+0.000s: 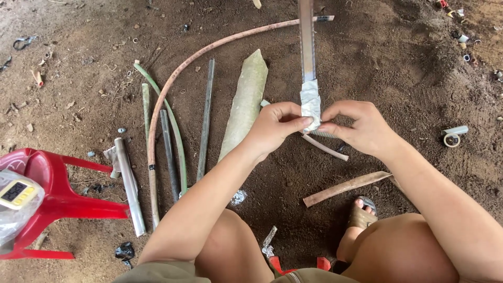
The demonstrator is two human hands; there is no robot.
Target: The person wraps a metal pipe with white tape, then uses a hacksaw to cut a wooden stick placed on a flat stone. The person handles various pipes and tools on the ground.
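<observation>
A long flat metal strip [307,42] stands upright from my hands toward the top of the view. Its lower end is wrapped in crumpled silvery foil tape [310,102]. My left hand [275,128] pinches the bottom of that wrapped end from the left. My right hand [356,126] pinches it from the right, fingertips meeting the left hand's. A small ridged grey piece [326,134] shows just under my right fingertips.
On the dirt ground lie a long curved pinkish hose [173,84], green and dark rods [173,136], a pale flat slab [245,102], a metal pipe [130,186] and a tan strip [346,187]. A red plastic stool [57,202] with a small timer [15,193] stands left.
</observation>
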